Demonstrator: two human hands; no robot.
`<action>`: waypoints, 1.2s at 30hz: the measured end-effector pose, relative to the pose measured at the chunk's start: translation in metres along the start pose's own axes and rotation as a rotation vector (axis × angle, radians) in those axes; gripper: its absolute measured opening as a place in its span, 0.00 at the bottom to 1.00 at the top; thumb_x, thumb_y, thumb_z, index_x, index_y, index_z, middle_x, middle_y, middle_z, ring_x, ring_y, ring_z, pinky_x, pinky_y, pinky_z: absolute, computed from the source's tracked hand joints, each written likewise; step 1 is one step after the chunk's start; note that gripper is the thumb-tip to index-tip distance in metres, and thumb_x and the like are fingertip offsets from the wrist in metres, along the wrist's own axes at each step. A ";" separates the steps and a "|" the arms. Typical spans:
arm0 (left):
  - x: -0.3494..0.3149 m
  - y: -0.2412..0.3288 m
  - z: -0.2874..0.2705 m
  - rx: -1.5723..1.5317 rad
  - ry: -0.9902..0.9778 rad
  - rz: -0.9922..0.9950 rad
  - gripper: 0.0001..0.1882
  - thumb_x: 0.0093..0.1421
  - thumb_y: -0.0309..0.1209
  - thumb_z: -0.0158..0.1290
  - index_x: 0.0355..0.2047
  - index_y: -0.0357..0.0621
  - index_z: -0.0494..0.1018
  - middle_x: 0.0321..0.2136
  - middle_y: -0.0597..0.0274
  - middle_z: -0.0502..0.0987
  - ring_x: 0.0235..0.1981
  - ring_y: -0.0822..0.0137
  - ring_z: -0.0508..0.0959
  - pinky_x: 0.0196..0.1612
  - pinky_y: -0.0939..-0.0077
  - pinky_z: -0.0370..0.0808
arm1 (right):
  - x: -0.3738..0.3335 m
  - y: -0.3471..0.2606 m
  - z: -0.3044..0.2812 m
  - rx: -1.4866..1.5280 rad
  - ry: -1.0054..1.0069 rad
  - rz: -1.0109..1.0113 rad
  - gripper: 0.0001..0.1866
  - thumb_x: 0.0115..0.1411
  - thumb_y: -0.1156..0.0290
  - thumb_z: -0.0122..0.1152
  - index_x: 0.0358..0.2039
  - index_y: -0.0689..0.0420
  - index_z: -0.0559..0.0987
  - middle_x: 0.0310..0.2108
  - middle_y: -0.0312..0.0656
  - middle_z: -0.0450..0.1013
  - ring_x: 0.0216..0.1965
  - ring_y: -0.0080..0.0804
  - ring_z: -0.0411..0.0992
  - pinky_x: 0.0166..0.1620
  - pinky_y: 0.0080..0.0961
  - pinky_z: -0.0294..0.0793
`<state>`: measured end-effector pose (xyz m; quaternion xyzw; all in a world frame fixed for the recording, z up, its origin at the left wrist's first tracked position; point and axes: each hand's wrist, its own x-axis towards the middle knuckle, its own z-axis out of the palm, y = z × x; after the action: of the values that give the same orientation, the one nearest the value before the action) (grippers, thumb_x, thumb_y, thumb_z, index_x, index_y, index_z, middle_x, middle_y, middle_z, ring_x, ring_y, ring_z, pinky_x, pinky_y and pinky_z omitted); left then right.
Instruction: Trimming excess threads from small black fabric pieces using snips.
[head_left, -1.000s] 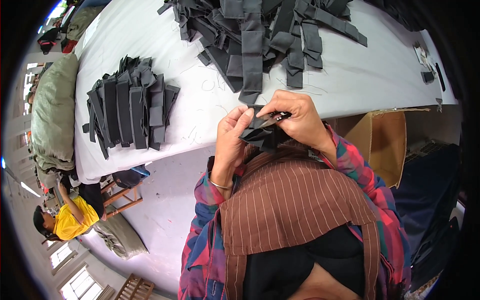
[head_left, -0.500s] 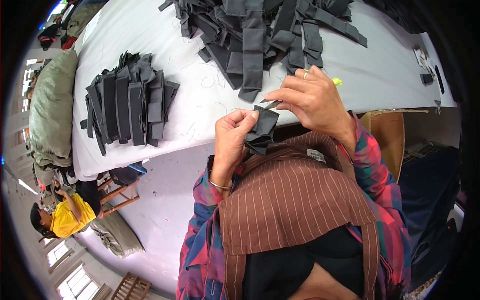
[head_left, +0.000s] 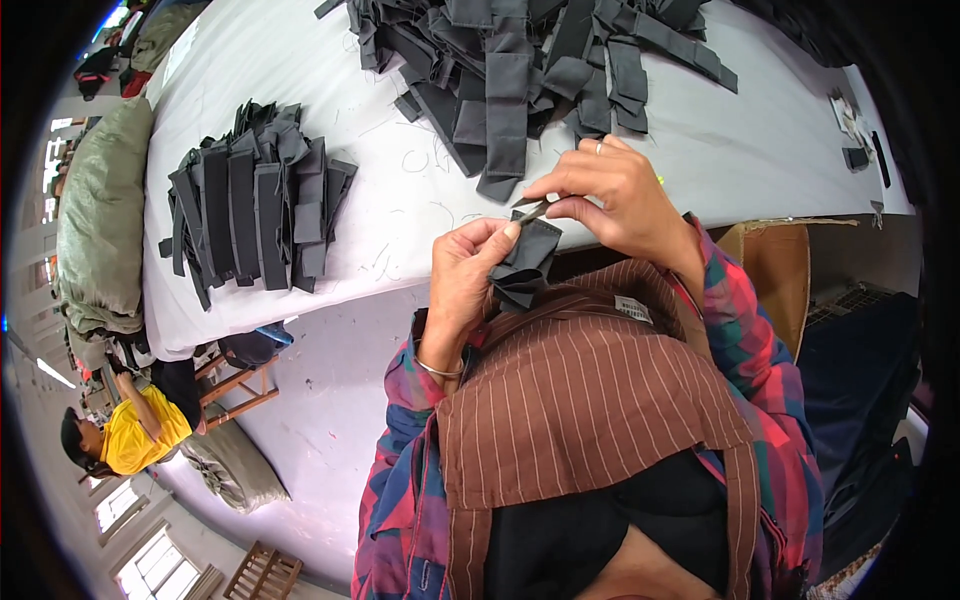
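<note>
Dark fabric piece [head_left: 528,255] at the centre of the dial, held up by the near edge of the bench [head_left: 400,220], and the left hand [head_left: 465,265] has its fingers clamped on the upper-left corner, thumb on top. Here's the change: a second ago the right hand [head_left: 625,195] was down pinching the cloth, snips [head_left: 537,211] lying across it; now it has swung up to two o'clock of the piece, and the blades point toward eight, tips right beside the left thumb. Right fingers closed round the snips. So it looks like handling has given way to blade work at the upper edge; whether they bite thread or cloth, too small to tell. Up at twelve, a heap of dark strips [head_left: 505,90]; at ten, a tighter stack [head_left: 245,210].
</note>
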<state>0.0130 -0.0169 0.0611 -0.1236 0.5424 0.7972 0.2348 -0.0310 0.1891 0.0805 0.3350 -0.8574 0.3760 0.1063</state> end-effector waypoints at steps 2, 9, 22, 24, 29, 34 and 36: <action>0.000 0.002 0.002 0.012 -0.005 0.000 0.09 0.60 0.28 0.55 0.33 0.32 0.76 0.25 0.66 0.77 0.23 0.81 0.72 0.26 0.87 0.69 | -0.004 0.002 0.005 0.168 0.024 0.091 0.11 0.46 0.71 0.65 0.34 0.51 0.81 0.25 0.31 0.72 0.26 0.29 0.66 0.32 0.25 0.60; 0.000 0.005 -0.001 0.011 0.023 0.024 0.09 0.60 0.28 0.54 0.34 0.30 0.75 0.25 0.64 0.77 0.24 0.79 0.73 0.27 0.85 0.72 | -0.003 -0.007 -0.006 -0.022 0.074 0.028 0.09 0.47 0.69 0.65 0.32 0.51 0.81 0.23 0.32 0.72 0.25 0.31 0.66 0.30 0.26 0.60; -0.001 0.007 0.001 0.073 0.003 0.015 0.09 0.60 0.28 0.55 0.33 0.31 0.75 0.25 0.65 0.76 0.23 0.80 0.73 0.27 0.85 0.71 | -0.001 -0.009 -0.009 -0.144 0.016 -0.019 0.07 0.47 0.69 0.66 0.29 0.50 0.81 0.22 0.31 0.71 0.24 0.30 0.66 0.30 0.26 0.60; -0.001 0.007 0.002 0.015 0.035 0.033 0.08 0.61 0.27 0.54 0.32 0.32 0.74 0.25 0.66 0.75 0.22 0.80 0.72 0.27 0.85 0.72 | -0.003 -0.008 -0.005 -0.010 0.069 0.067 0.07 0.48 0.71 0.65 0.30 0.52 0.80 0.23 0.33 0.72 0.25 0.31 0.67 0.31 0.26 0.62; -0.002 0.008 0.001 -0.015 0.049 0.056 0.07 0.61 0.27 0.53 0.31 0.32 0.73 0.24 0.66 0.75 0.22 0.79 0.72 0.26 0.84 0.72 | -0.010 -0.014 -0.006 0.327 0.194 0.331 0.07 0.48 0.77 0.63 0.31 0.57 0.80 0.25 0.39 0.74 0.29 0.34 0.71 0.31 0.26 0.65; 0.000 0.007 0.000 -0.051 0.043 0.039 0.07 0.61 0.27 0.53 0.31 0.33 0.73 0.23 0.66 0.75 0.21 0.79 0.72 0.26 0.84 0.73 | -0.022 -0.017 -0.014 0.127 0.098 0.234 0.08 0.47 0.77 0.63 0.31 0.58 0.80 0.24 0.38 0.74 0.26 0.33 0.69 0.33 0.25 0.63; -0.001 0.009 0.001 -0.099 0.012 0.020 0.07 0.61 0.27 0.53 0.31 0.33 0.73 0.24 0.66 0.75 0.22 0.78 0.73 0.27 0.84 0.73 | -0.023 -0.017 -0.012 0.125 0.081 0.228 0.08 0.47 0.77 0.63 0.31 0.57 0.80 0.24 0.38 0.73 0.26 0.33 0.69 0.33 0.26 0.62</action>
<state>0.0095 -0.0184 0.0693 -0.1343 0.5049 0.8245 0.2173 -0.0032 0.2002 0.0888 0.2257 -0.8599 0.4514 0.0763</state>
